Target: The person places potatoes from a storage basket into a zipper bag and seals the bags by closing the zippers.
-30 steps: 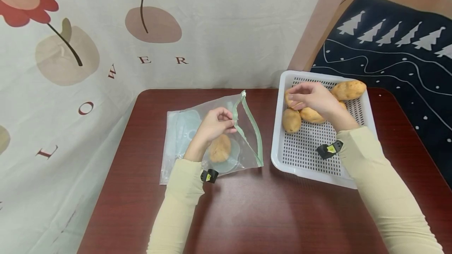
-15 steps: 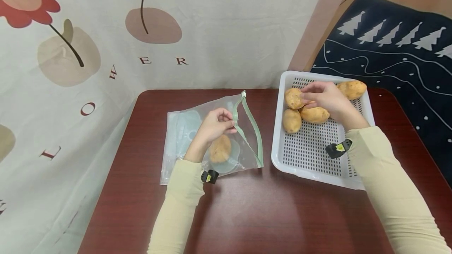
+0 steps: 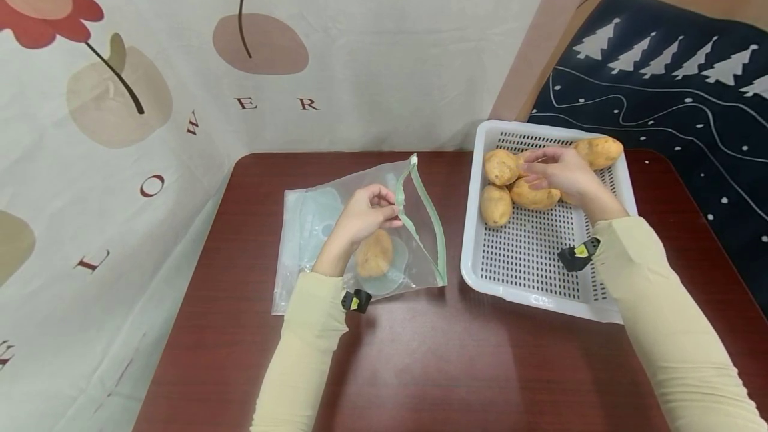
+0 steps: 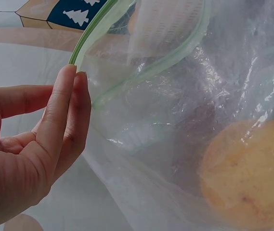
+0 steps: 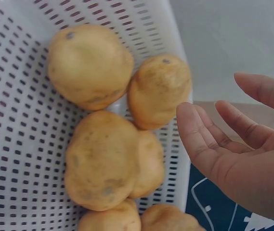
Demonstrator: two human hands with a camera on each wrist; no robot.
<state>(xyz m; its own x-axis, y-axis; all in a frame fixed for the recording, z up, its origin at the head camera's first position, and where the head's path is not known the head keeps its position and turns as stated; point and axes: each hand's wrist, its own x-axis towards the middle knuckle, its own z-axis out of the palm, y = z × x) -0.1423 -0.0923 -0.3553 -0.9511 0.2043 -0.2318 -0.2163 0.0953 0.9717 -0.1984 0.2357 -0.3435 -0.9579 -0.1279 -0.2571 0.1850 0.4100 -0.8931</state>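
Note:
My left hand (image 3: 367,215) pinches the green zip edge of a clear zip bag (image 3: 423,242), whose mouth gapes toward the right. One potato (image 3: 375,255) lies inside the bag; the left wrist view shows this potato (image 4: 252,178) through the plastic. Over the white perforated basket (image 3: 522,272), my right hand (image 3: 564,172) hovers above the potatoes with fingers loosely bent and nothing held. In the right wrist view the fingers of the right hand (image 5: 242,144) are apart from the potatoes. Several potatoes, among them one at the back left (image 3: 501,167), sit in the basket's far half.
Both the bag and the basket stand on a dark red wooden table (image 3: 420,352). A pale printed curtain (image 3: 384,85) hangs behind the table, and a dark blue cloth with white trees (image 3: 666,99) is at the right.
My right hand has moved right and slightly nearer over the basket, uncovering the back-left potato. The left hand and the bag stay as they were.

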